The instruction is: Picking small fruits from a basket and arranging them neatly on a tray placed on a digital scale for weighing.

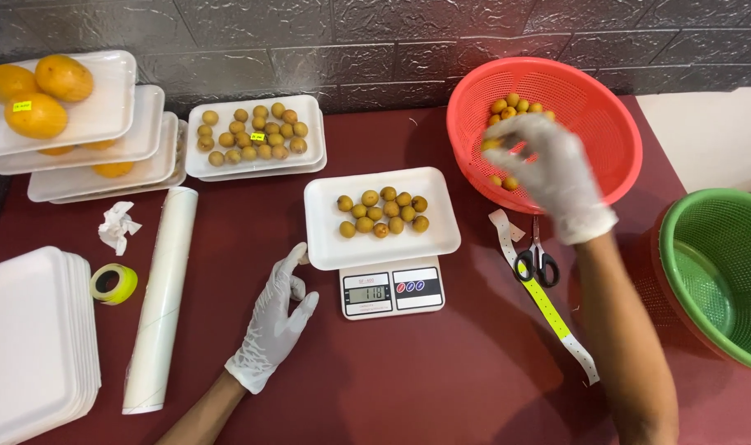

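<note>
Several small fruits (507, 109) under right hand (548, 169), grip unclear, left hand (278, 317) released beside tray (326, 235)

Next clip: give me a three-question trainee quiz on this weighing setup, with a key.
1. True or false: the left hand grips the scissors.
2. Where does the right hand reach? A) red basket B) green basket C) stack of empty trays
3. What lies on the white tray atop the digital scale?

Key
1. False: it rests flat on the table beside the tray.
2. A
3. Small round brown fruits.
</note>
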